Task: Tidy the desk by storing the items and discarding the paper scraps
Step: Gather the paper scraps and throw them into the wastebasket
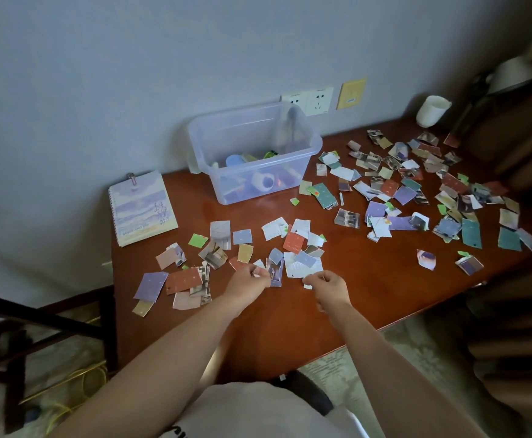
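Observation:
Several torn coloured paper scraps (293, 241) lie scattered over the brown wooden desk (369, 289), most thickly at the right (416, 184). My left hand (250, 284) pinches a small scrap at the near edge of the middle pile. My right hand (328, 287) has its fingers curled on a white scrap beside it. A clear plastic storage box (252, 153) with several items inside stands at the back by the wall. A spiral notebook (143, 208) lies at the desk's back left corner.
A white cup (432, 110) stands at the back right near a lamp (511, 74). Wall sockets (307, 99) sit behind the box. A dark chair frame (37, 317) is left of the desk. The desk's front edge runs diagonally near my arms.

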